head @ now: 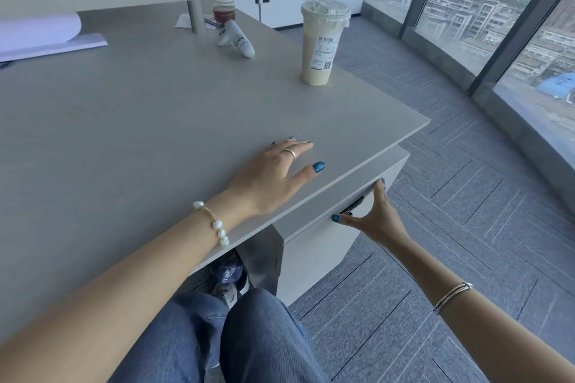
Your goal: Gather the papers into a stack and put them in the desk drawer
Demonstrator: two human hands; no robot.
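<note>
Papers (46,36) lie far left on tabletop (140,121), well apart from drawer (339,211). I see right hand (373,214) at drawer handle slot, grip spread open, nothing grasped. Left hand (273,177) flat, empty, bracing tabletop. I advise hooking fingers in slot, pulling straight.

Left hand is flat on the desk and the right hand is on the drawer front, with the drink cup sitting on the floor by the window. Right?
Not quite. The head view shows the drink cup standing on the desk, not the floor. The left hand and right hand on the drawer are as stated.
</note>
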